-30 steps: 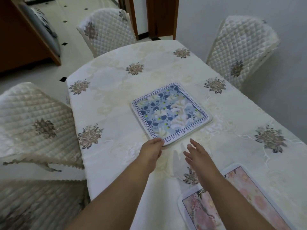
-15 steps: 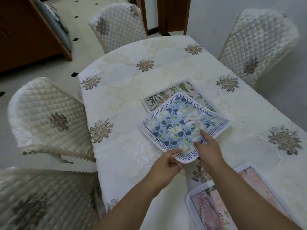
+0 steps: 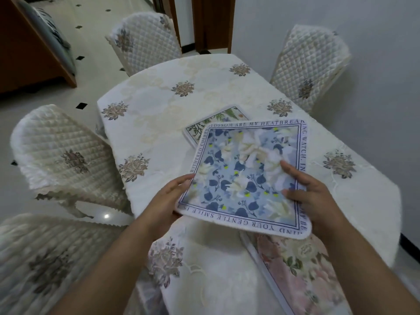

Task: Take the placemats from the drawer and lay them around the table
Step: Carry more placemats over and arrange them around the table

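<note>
A square blue floral placemat (image 3: 238, 169) with lettering round its border is lifted off the table and tilted toward me. My left hand (image 3: 169, 196) grips its near left edge. My right hand (image 3: 304, 192) holds its right side, thumb on top. Behind it a green fern placemat (image 3: 211, 123) lies flat on the table, mostly covered by the blue one. A pink floral placemat (image 3: 300, 269) lies at the table's near right edge, partly under my right forearm.
The table (image 3: 163, 105) wears a cream cloth with embroidered flowers. Quilted chairs stand at the far end (image 3: 145, 44), far right (image 3: 311, 62), left (image 3: 59, 153) and near left (image 3: 41, 264). A grey wall is close on the right; a wooden cabinet (image 3: 27, 48) stands far left.
Both hands took hold of the blue placemat, lifted it off the stack and drew it toward me, uncovering the green fern placemat beneath.
</note>
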